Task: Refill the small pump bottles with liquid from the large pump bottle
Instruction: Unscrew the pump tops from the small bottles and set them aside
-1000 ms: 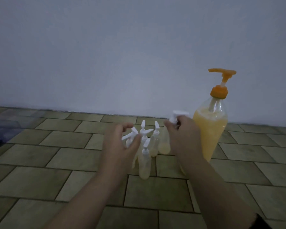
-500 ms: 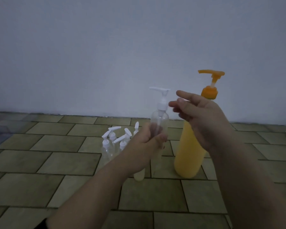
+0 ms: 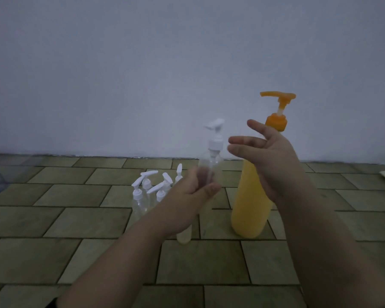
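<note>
**Small pump bottle held up beside the big orange one**

The left hand [image 3: 190,194] grips a small clear bottle [image 3: 210,167] around its body, fingers and thumb curled round it, holding it upright off the floor. Its white pump head [image 3: 215,132] stands on top, nozzle pointing left. The right hand [image 3: 269,161] hangs just to the right of that pump head, fingers loosely spread and holding nothing; it is apart from the bottle. Behind the right hand stands the large bottle [image 3: 251,210], full of yellow liquid, with an orange pump [image 3: 278,107] on top, upright on the tiled floor [image 3: 76,218]. A cluster of small bottles [image 3: 149,192] with white pumps stands on the floor to the left of the held one, partly hidden by the left hand. A pale blue wall [image 3: 142,74] rises behind everything.
</note>
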